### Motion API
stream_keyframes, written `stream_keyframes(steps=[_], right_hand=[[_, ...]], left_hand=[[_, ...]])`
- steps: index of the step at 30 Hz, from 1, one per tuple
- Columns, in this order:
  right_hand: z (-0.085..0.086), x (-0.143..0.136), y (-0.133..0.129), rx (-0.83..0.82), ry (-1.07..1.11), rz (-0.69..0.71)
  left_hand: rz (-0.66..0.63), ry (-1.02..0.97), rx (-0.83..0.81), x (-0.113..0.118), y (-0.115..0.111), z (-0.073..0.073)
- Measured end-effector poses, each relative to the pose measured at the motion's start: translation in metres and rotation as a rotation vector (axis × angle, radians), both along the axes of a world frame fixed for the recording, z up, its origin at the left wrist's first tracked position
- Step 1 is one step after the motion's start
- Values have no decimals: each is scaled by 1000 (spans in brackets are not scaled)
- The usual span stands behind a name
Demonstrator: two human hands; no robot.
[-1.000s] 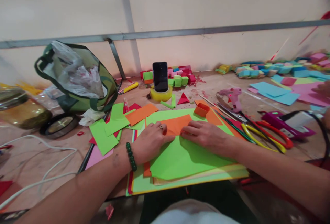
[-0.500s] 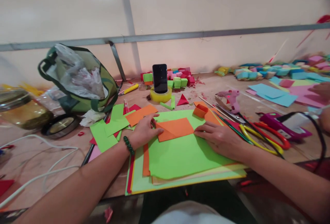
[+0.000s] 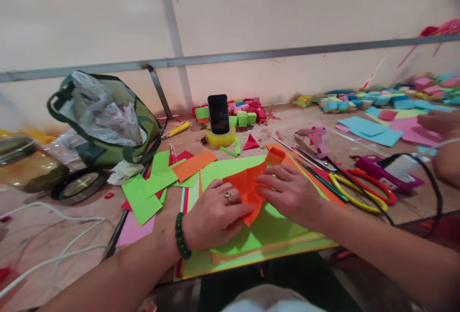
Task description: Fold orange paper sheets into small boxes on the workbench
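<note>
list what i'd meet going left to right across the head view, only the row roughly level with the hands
glass jar → black-rimmed round object → green paper pieces → left hand → creased orange paper → right hand → yellow tool handles

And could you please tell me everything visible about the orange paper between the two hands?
The orange paper looks thin and matte, bent and creased, with a pointed corner toward the person. It lies over the green sheet. The left hand and right hand touch its sides, hiding some edges.
</note>
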State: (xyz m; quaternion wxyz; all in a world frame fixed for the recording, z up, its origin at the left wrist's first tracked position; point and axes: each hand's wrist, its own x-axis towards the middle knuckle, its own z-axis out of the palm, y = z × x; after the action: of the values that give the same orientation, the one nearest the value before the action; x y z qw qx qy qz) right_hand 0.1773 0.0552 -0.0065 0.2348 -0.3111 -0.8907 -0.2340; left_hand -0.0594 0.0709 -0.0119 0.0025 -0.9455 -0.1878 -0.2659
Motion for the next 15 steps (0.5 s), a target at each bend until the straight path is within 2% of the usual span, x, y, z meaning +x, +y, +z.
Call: stream_keyframes(steps=[3,7,11,15], right_hand=[[-14,6,3,-109,59,23],[-24,15,0,-219,126,23],[-28,20,-4,-380,180,-6],[-31,23,-6,-450,224,-58]], left_hand=[[80,154,-5,-4,5,4],[177,244,-55,-9,16,7],[205,294,-78,-7,19,1],[212,297,-128,-2,20,-7]])
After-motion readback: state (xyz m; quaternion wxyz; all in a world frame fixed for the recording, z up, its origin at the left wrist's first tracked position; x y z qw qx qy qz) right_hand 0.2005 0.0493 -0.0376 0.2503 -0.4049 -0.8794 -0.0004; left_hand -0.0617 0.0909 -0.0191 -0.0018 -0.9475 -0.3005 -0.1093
